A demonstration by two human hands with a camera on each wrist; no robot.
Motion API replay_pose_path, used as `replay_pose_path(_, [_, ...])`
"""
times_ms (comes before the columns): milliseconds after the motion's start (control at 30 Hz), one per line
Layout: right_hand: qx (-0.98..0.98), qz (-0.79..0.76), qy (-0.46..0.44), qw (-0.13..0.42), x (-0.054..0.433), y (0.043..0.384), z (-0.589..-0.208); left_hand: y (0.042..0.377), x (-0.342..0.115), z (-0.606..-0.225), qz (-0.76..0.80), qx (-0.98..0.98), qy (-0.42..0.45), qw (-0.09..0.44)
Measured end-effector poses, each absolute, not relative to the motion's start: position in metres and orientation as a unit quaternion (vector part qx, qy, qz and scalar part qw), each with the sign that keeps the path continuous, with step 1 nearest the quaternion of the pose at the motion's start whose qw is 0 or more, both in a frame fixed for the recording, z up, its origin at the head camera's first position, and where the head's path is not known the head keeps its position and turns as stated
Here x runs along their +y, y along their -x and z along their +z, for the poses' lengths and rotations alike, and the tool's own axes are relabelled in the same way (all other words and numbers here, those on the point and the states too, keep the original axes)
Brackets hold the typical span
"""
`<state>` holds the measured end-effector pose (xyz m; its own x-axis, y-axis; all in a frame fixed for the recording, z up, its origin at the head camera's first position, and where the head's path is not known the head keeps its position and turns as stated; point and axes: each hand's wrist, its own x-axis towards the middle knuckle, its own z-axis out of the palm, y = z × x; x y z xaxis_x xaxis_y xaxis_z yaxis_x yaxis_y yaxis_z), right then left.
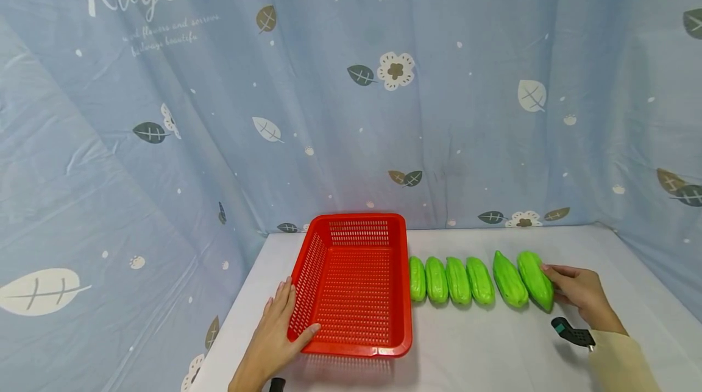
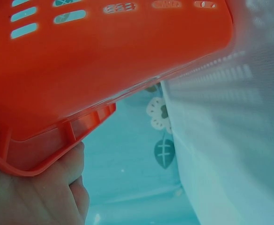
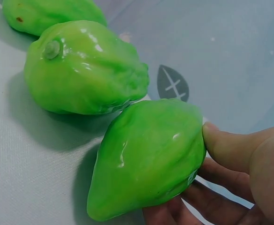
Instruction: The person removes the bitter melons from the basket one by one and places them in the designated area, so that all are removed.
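At the right end of a row of glossy green gourds [image 1: 481, 281], my right hand [image 1: 581, 291] pinches the last gourd [image 1: 534, 280]. In the right wrist view the thumb presses one side of this gourd [image 3: 148, 157], with other fingers at its lower side. It is ridged and tapers to a blunt point. Close beside it lies another gourd [image 3: 87, 68] with a round stem end. My left hand [image 1: 276, 328] rests on the near left corner of a red perforated plastic basket [image 1: 407, 294], fingers fairly straight along the rim. The left wrist view shows the hand [image 2: 38, 192] against the rim's outside; some fingertips are hidden.
All the gourds lie on a white-covered table [image 1: 466, 349], the leftmost one [image 1: 417, 279] close against the basket's right side. Behind the table hangs a blue curtain [image 1: 329, 105] with leaf and flower prints. A black wrist device [image 1: 573, 332] sits below my right hand.
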<state>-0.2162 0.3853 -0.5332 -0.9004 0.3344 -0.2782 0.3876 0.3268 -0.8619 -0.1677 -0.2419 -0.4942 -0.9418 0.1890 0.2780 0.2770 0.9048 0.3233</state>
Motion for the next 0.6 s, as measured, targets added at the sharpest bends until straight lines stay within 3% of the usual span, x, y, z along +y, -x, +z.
replay_pose_path(600, [0.823,-0.526,-0.208,0.043,0.3792,0.2165,-0.5352,0.1673,-0.2417,-0.494,-0.184,-0.969,0.118,0.119])
